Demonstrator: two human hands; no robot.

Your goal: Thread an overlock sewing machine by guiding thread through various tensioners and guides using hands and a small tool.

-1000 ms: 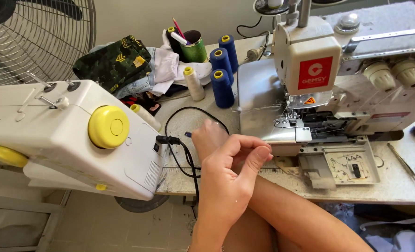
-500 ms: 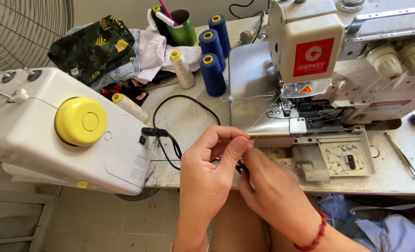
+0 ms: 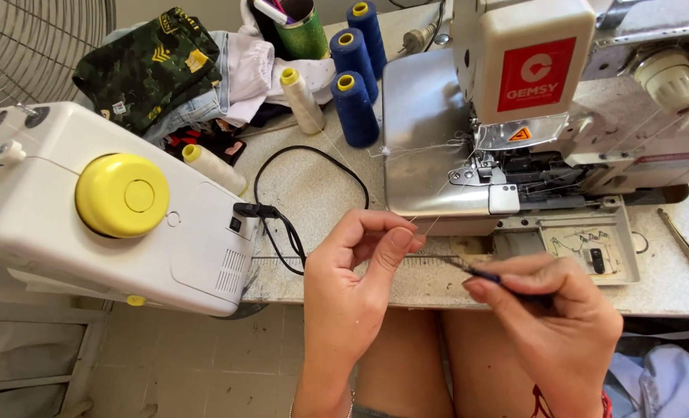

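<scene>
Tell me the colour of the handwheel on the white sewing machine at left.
Yellow: the handwheel shows best in the head view.

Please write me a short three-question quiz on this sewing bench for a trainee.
1. True or false: the right hand holds a thin dark-handled tool.
2. Which cone stands nearest the overlock machine? A. blue cone B. cream cone C. the cream cone lying on its side
3. Fill in: the left hand pinches a fine ___ between thumb and fingers.

Key
1. True; its tip points towards the left hand.
2. A.
3. Thread, which seems to run up towards the overlock machine.
</scene>
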